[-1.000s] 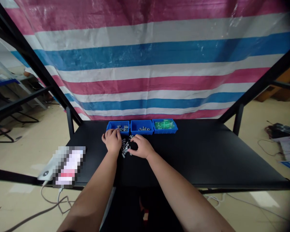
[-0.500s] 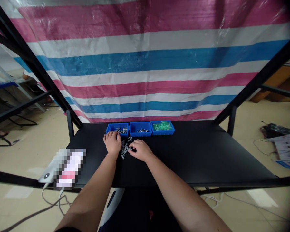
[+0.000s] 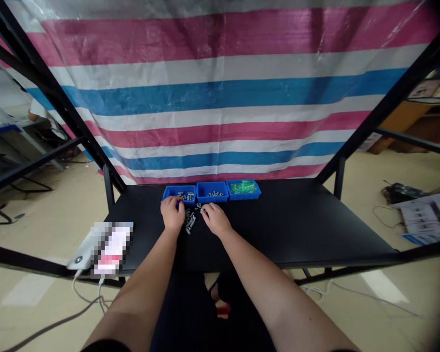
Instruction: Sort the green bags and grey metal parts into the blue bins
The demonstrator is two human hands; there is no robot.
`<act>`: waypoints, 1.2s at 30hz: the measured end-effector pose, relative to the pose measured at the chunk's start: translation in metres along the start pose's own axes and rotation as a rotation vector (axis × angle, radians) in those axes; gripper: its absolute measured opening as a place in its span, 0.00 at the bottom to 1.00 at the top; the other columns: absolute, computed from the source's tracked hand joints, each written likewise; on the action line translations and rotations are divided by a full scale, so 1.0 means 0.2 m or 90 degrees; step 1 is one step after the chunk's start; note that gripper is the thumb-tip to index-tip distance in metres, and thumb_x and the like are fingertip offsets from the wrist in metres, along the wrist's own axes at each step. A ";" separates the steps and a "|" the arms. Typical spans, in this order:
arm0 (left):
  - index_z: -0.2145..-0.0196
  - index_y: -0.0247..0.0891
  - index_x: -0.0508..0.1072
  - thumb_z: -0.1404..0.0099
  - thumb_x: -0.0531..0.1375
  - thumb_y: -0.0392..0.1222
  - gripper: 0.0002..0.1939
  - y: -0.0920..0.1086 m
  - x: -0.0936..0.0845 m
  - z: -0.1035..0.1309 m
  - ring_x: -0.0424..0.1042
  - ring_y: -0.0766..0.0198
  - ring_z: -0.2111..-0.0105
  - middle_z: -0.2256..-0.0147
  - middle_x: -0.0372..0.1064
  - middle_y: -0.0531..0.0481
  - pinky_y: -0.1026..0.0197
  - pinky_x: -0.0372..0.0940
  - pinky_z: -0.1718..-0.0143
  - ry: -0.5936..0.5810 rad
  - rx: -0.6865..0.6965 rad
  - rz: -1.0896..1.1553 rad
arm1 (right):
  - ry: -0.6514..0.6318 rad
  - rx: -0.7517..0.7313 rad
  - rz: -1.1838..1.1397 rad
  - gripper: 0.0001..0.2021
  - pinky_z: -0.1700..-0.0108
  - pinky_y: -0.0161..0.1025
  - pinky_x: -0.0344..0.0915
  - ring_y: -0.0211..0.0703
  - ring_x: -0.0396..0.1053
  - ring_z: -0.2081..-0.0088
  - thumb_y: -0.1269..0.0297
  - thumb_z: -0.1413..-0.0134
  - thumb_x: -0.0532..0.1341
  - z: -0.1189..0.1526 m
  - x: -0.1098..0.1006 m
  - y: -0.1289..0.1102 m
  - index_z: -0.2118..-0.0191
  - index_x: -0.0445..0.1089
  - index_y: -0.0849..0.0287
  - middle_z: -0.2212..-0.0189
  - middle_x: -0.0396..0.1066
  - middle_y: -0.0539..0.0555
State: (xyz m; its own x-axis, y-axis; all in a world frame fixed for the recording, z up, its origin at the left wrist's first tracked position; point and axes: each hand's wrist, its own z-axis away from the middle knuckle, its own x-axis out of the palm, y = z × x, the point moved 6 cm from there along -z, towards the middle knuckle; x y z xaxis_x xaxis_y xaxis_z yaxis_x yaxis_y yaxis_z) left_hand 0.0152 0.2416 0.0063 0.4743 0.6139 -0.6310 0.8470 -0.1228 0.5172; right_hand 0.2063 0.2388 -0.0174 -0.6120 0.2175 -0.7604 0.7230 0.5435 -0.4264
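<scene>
My left hand (image 3: 173, 214) rests at the front of the left blue bin (image 3: 165, 194), its fingers loosely bent and the thumb a little apart; nothing shows in it. Just right of it lies a loose pile of grey metal cylindrical pieces (image 3: 189, 224). Several small screw-like parts (image 3: 198, 207) lie on the table behind the pile. My right hand (image 3: 216, 219) is at their right side, thumb and fingertips closed in a pinch on a small light metal part (image 3: 203, 210), mostly covered by the fingers.
The left bin holds metal cylinders (image 3: 186, 196), the middle blue bin (image 3: 211, 199) small metal parts, and the right blue bin (image 3: 244, 196) green-looking small packets. A blurred-out device with cables (image 3: 112, 249) lies at the table's left edge. A striped sheet (image 3: 220, 93) hangs behind the black table (image 3: 297, 225).
My right hand has moved from the cylinder pile up and right, toward the small parts in front of the middle bin. My left hand stays by the left bin. The view has shifted slightly.
</scene>
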 end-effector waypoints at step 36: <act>0.52 0.44 0.78 0.28 0.56 0.50 0.15 0.00 0.00 0.02 0.68 0.48 0.51 0.55 0.73 0.42 0.48 0.57 0.49 0.046 -0.038 -0.043 | -0.147 -0.055 0.031 0.28 0.34 0.54 0.55 0.54 0.60 0.37 0.60 0.38 0.61 -0.04 0.04 -0.05 0.33 0.62 0.56 0.34 0.63 0.58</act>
State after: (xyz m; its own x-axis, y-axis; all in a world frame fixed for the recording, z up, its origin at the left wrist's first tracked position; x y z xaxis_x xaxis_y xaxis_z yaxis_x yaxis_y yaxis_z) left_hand 0.0164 0.2381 0.0032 0.3964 0.6744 -0.6229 0.8595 -0.0341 0.5100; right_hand 0.1915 0.2412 -0.0147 -0.4810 0.0592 -0.8747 0.7133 0.6065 -0.3512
